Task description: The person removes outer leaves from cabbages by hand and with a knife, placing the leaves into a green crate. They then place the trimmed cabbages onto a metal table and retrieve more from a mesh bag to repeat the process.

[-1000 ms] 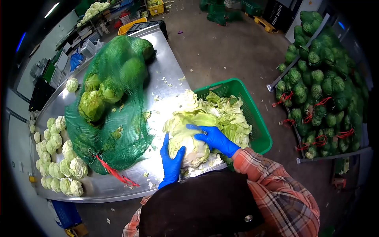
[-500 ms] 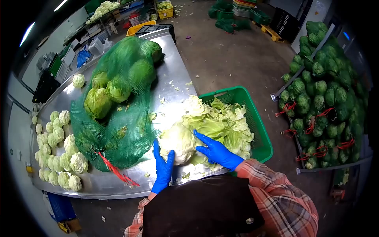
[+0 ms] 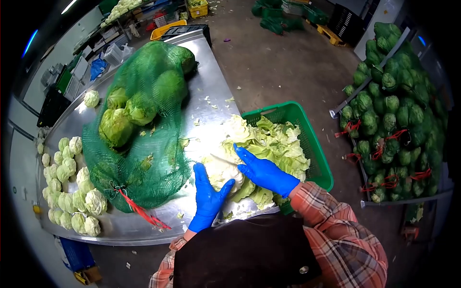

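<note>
A pale, trimmed cabbage [image 3: 219, 174] sits on the steel table [image 3: 139, 234] between my two blue-gloved hands. My left hand [image 3: 208, 200] cups its near left side, thumb spread from the fingers. On its right side lies my right hand [image 3: 267, 174], with fingers stretched along the upper edge and the palm hidden. Loose green outer leaves [image 3: 274, 149] are heaped just beyond and to the right of the cabbage, spilling into a green basket [image 3: 321, 168].
A green mesh sack [image 3: 158, 180] of cabbages lies left of my hands, with a red tie [image 3: 144, 211]. Several trimmed cabbages [image 3: 96, 201] stand at the table's left. More filled sacks [image 3: 389, 120] are stacked on a metal-framed carrier at right. Leaf scraps dot the table.
The cabbage has turned or tilted between my hands. My left hand has shifted right along its near side, and my right hand has moved slightly up. The view has shifted slightly.
</note>
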Motion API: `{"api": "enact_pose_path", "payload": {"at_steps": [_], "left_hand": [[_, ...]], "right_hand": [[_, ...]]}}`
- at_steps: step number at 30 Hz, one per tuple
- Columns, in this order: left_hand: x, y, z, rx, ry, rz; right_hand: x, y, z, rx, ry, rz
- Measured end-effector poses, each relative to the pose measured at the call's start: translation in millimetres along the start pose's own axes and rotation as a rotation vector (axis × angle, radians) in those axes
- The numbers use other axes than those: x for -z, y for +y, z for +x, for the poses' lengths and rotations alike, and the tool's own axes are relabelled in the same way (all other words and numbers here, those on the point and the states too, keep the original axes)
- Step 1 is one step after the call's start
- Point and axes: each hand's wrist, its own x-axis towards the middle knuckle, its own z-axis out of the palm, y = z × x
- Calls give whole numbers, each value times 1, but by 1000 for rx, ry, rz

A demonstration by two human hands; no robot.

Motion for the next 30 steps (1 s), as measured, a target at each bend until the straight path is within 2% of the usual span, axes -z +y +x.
{"api": "enact_pose_path", "payload": {"at_steps": [1, 4, 7, 11, 14, 15, 16, 18, 20, 22, 24, 25, 26, 27, 28, 29, 30], "left_hand": [[0, 1, 1, -12, -7, 4], [-2, 5, 0, -23, 14, 33], [-6, 1, 0, -41, 30, 16], [-13, 5, -2, -56, 76, 64], [-13, 13, -2, -35, 75, 87], [-15, 19, -9, -58, 69, 136], [-16, 25, -14, -87, 69, 184], [-12, 21, -15, -161, 22, 113], [-7, 3, -13, -199, -31, 37], [8, -13, -14, -136, -130, -293], [32, -27, -19, 33, -237, -569], [50, -32, -19, 174, -356, -683], [63, -29, -22, 269, -384, -760], [63, -25, -24, 326, -302, -829], [59, -21, -26, 386, -219, -897], [50, -12, -26, 402, -131, -799], [40, -3, -23, 412, -49, -699]], "right_hand": [[-2, 1, 1, 14, 9, -11], [6, -9, 7, -167, -98, -65], [-2, -5, 9, -56, 49, -56], [-2, -9, 21, -174, 41, -100], [-3, 7, 33, -63, 137, 86], [1, 22, 47, -91, 155, -66], [3, 40, 57, -134, 217, -2], [6, 47, 65, -215, 147, -114], [4, 42, 52, -199, 198, -113], [-7, 58, 39, -231, 266, 11], [-18, 115, 35, -297, 366, 252], [-17, 120, 28, -337, 405, 371], [-16, 124, 22, -379, 440, 492], [-20, 141, 18, -381, 434, 600], [-3, 113, 9, -353, 369, 643], [19, 89, 6, -538, 331, 643], [23, 94, 5, -513, 403, 570]]}}
